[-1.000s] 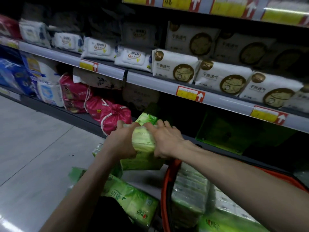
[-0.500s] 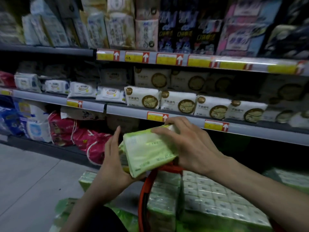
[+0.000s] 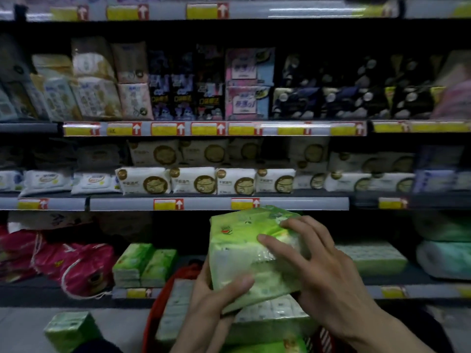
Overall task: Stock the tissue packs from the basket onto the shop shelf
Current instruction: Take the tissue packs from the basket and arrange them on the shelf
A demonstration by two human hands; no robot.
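Observation:
I hold a green tissue pack in both hands, lifted in front of the bottom shelf. My left hand grips its lower left corner, thumb on the front. My right hand holds its right side with fingers spread over the face. Under my hands stands the red basket with more tissue packs in it. Two matching green packs stand on the bottom shelf to the left.
Another green pack lies on the floor at lower left. Pink drawstring bags fill the shelf's left end, pale green bundles its right end. White packs line the shelf above. A dark gap sits behind the held pack.
My view has tilted upward, showing higher shelves. The pack has risen and turned more upright, and my left hand has shifted from its side to its lower corner.

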